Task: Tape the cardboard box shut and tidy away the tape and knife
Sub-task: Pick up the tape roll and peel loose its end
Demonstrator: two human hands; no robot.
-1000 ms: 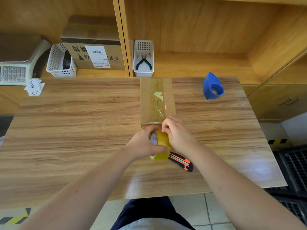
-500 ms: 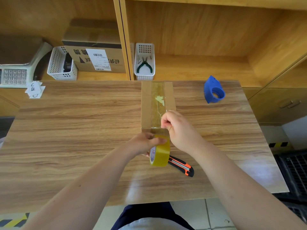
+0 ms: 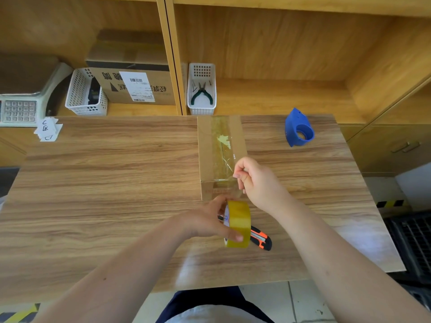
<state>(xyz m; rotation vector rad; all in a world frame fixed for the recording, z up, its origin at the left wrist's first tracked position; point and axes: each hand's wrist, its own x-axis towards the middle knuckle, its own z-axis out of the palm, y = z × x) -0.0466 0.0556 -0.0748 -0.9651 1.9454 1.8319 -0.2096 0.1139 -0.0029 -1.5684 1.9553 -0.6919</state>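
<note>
A narrow cardboard box (image 3: 206,150) lies in the middle of the wooden table (image 3: 105,183), with older clear tape along its top. My left hand (image 3: 205,223) grips a yellowish tape roll (image 3: 238,223) upright just in front of the box's near end. My right hand (image 3: 256,183) pinches the free end of the tape over the box's near right corner, a clear strip stretching from the roll up to it. An orange and black utility knife (image 3: 262,238) lies on the table, partly hidden behind the roll.
A blue tape dispenser (image 3: 298,129) stands at the table's far right. On the shelf behind are a white basket with pliers (image 3: 201,89), a second white basket (image 3: 85,94), a labelled carton (image 3: 133,82) and a scale (image 3: 21,108). Paper slips (image 3: 47,131) lie at the far left.
My right hand has pulled the tape end away from the roll and up over the box's near end. My left hand has drawn the roll slightly towards me.
</note>
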